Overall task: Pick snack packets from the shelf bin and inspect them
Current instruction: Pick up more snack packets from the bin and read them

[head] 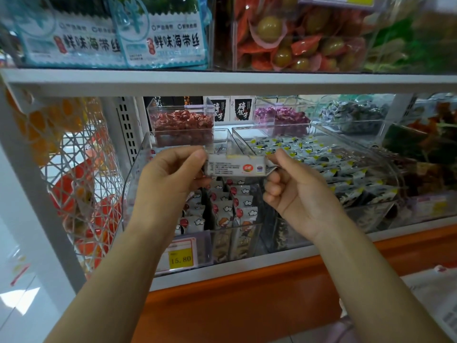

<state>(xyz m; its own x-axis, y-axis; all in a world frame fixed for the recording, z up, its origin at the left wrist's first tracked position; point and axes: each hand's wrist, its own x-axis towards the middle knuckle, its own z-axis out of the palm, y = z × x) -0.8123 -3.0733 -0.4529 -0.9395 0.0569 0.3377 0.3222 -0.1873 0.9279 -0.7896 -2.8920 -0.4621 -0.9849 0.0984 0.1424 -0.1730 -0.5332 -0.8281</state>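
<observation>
While both hands hold it, the packet (pixel 237 165) sits level above the bin (pixel 247 240), just over the white packets (pixel 238 206) stacked upright inside. The left hand (pixel 170 177) pinches its left end between thumb and fingers. The right hand (pixel 294 191) pinches the right end, its other fingers curled. Just beside, on the right, a second bin (pixel 241 138) holds grey packets (pixel 321 160) with yellow corners. Behind, a clear box (pixel 181 108) holds red sweets (pixel 183 121). A price tag (pixel 180 258) sits on the bin's front. The upper shelf (pixel 247 82) edge runs above the hands; open room lies nearer the camera, before the orange ledge (pixel 247 305).
</observation>
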